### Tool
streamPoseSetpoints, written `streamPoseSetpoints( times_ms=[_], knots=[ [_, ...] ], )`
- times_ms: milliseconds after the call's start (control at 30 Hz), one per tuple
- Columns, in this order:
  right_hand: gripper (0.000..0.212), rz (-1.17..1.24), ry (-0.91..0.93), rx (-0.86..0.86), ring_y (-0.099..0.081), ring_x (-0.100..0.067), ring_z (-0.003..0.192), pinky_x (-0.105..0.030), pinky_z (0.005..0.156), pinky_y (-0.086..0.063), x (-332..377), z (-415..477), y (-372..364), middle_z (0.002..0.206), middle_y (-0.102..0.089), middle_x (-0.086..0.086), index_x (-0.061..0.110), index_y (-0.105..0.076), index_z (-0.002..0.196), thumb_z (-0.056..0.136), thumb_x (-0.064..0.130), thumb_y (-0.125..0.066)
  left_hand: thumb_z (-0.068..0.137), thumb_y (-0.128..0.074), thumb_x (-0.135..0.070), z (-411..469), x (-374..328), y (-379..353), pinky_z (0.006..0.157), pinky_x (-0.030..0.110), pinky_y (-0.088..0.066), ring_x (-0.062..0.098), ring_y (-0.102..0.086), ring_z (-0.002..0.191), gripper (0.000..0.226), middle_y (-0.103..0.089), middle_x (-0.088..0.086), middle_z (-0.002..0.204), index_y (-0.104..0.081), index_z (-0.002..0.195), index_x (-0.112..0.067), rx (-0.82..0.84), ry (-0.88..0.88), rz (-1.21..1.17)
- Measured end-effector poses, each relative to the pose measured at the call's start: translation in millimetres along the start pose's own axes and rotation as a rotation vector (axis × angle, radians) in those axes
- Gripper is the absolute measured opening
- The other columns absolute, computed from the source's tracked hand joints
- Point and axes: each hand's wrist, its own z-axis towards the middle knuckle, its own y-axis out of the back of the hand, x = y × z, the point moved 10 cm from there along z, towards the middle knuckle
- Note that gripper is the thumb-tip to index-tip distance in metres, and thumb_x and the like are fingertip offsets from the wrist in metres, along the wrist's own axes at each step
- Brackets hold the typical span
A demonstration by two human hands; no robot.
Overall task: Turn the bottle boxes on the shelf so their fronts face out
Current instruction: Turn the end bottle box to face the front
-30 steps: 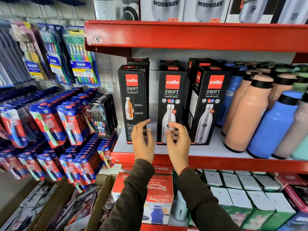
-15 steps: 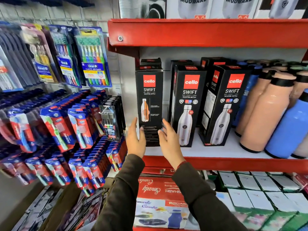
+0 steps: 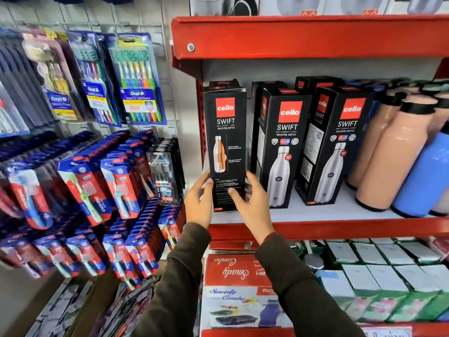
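Three black Cello Swift bottle boxes stand in a front row on the white shelf (image 3: 340, 210). The left box (image 3: 227, 142) shows a face with a small orange cutaway bottle and text. My left hand (image 3: 199, 203) grips its lower left edge and my right hand (image 3: 252, 203) its lower right edge. The middle box (image 3: 283, 147) and the right box (image 3: 336, 144) show a large steel bottle picture and stand slightly angled. More black boxes stand behind them.
Peach bottles (image 3: 388, 154) and blue bottles (image 3: 427, 171) fill the shelf's right end. A red shelf edge (image 3: 303, 35) runs overhead. Toothbrush packs (image 3: 136, 79) hang on the grid wall at left. Red and white boxes (image 3: 233, 288) sit on the level below.
My two hands have moved left from the middle box and closed around the base of the left box. The view has shifted left with them.
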Motion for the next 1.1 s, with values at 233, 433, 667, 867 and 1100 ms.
streamPoseSetpoints(
  times_ms=[233, 433, 667, 867, 1100],
  knots=[
    [0.087, -0.001, 0.046, -0.026, -0.063, -0.010, 0.116, -0.038, 0.097, -0.056, 19, 6, 1, 0.123, -0.065, 0.004, 0.029, -0.047, 0.134, 0.061, 0.045, -0.092, 0.094, -0.045, -0.050, -9, -13, 13, 0.101, 0.054, -0.051, 0.016, -0.063, 0.120, 0.034, -0.071, -0.009, 0.122, -0.072, 0.111, -0.039, -0.113, -0.053, -0.066],
    [0.088, -0.063, 0.070, -0.080, -0.062, -0.010, 0.115, -0.035, 0.097, -0.054, 22, 6, 7, 0.122, -0.065, 0.005, 0.024, -0.049, 0.131, 0.056, 0.046, -0.091, 0.098, -0.048, -0.041, -20, -17, 14, 0.087, 0.037, -0.060, 0.011, -0.067, 0.109, 0.027, -0.073, -0.012, 0.116, -0.071, 0.111, -0.040, -0.159, -0.147, -0.034],
    [0.090, -0.029, 0.047, 0.073, -0.053, 0.016, 0.113, -0.003, 0.093, -0.041, 29, 21, -5, 0.121, -0.057, 0.028, 0.043, -0.037, 0.137, 0.062, 0.040, -0.085, 0.100, -0.041, -0.002, 29, -14, 8, 0.110, 0.026, -0.036, 0.017, -0.049, 0.132, 0.045, -0.053, 0.006, 0.143, -0.046, 0.143, -0.009, 0.001, -0.080, 0.106],
    [0.098, -0.091, 0.018, 0.208, -0.036, -0.010, 0.144, -0.036, 0.120, -0.032, 11, 16, -18, 0.156, -0.037, 0.003, 0.037, -0.009, 0.156, 0.083, 0.026, -0.074, 0.100, -0.042, -0.002, 23, -1, 13, 0.105, 0.029, -0.047, 0.023, -0.059, 0.122, 0.037, -0.062, 0.014, 0.132, -0.051, 0.136, -0.004, 0.050, -0.058, 0.091],
    [0.075, -0.145, 0.025, 0.229, -0.038, -0.010, 0.141, -0.045, 0.118, -0.036, 4, 19, -18, 0.156, -0.039, -0.001, 0.027, -0.016, 0.157, 0.096, 0.007, -0.056, 0.097, -0.049, -0.001, 18, -4, 6, 0.099, 0.021, -0.048, 0.017, -0.061, 0.117, 0.039, -0.061, 0.010, 0.132, -0.052, 0.135, -0.009, 0.027, -0.101, 0.094]
  ],
)
